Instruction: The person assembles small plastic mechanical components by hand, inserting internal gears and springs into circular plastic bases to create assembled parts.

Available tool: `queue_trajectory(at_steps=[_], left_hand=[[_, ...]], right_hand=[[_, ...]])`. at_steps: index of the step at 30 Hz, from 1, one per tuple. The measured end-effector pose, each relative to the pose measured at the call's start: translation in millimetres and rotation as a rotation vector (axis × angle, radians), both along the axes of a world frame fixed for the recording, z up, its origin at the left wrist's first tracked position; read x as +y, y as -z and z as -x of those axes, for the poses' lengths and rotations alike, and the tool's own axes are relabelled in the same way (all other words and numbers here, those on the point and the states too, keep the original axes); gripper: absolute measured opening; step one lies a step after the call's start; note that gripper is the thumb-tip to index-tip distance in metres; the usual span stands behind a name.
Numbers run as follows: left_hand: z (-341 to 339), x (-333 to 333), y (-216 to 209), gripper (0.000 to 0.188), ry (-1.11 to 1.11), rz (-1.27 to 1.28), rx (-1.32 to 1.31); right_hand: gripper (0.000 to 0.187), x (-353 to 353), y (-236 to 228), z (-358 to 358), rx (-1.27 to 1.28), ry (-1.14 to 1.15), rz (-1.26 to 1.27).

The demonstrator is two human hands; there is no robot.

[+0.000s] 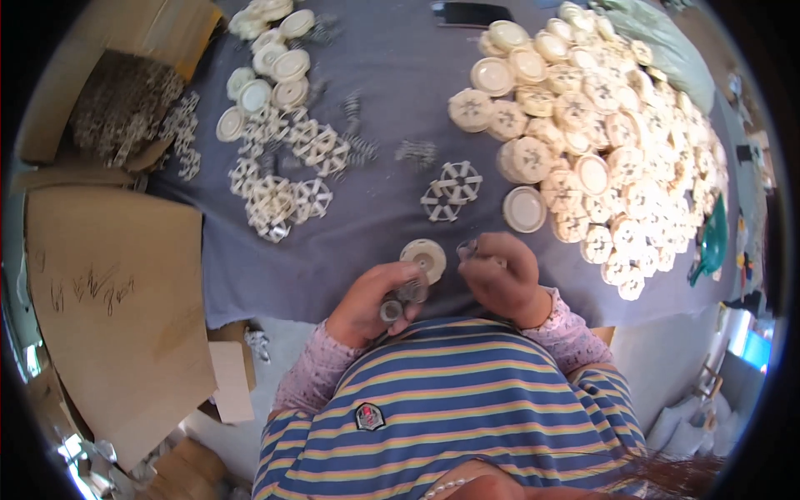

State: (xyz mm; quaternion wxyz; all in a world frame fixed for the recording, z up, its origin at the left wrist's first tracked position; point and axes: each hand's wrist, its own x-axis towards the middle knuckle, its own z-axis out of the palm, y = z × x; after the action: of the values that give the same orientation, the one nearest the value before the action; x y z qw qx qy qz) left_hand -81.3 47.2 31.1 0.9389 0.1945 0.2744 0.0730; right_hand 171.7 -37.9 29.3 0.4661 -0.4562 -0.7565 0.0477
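My left hand (371, 302) is closed around a few small grey metal coil springs (391, 311), whose ends show between thumb and fingers. Just beyond its thumb, a round cream plastic disc (423, 257) with a small centre hole lies on the grey cloth. To the right of that disc my right hand (510, 273) is curled, with the fingertips pinched together. A small greyish bit shows at its fingers, too blurred to name. Ahead of the hands lie two white spoked plastic wheels (450, 191). A cream round cap (524, 209) rests beyond my right hand.
A big heap of cream discs (575, 142) covers the right side. Loose springs (416, 152), white spoked wheels (287, 200) and caps (268, 60) lie at left. Cardboard boxes (117, 317) flank the table's left edge. A dark phone-like slab (472, 14) lies at the back.
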Motion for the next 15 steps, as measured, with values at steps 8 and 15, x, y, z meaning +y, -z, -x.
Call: queue_trajectory(at_steps=[8, 15], left_hand=[[-11, -17, -6, 0.040, -0.311, -0.279, 0.083], [4, -12, -5, 0.036, -0.097, -1.563, 0.573]], right_hand=[[0.031, 22, -7, 28, 0.184, -0.154, 0.286], [0.060, 59, -7, -19, -0.066, 0.227, 0.413]])
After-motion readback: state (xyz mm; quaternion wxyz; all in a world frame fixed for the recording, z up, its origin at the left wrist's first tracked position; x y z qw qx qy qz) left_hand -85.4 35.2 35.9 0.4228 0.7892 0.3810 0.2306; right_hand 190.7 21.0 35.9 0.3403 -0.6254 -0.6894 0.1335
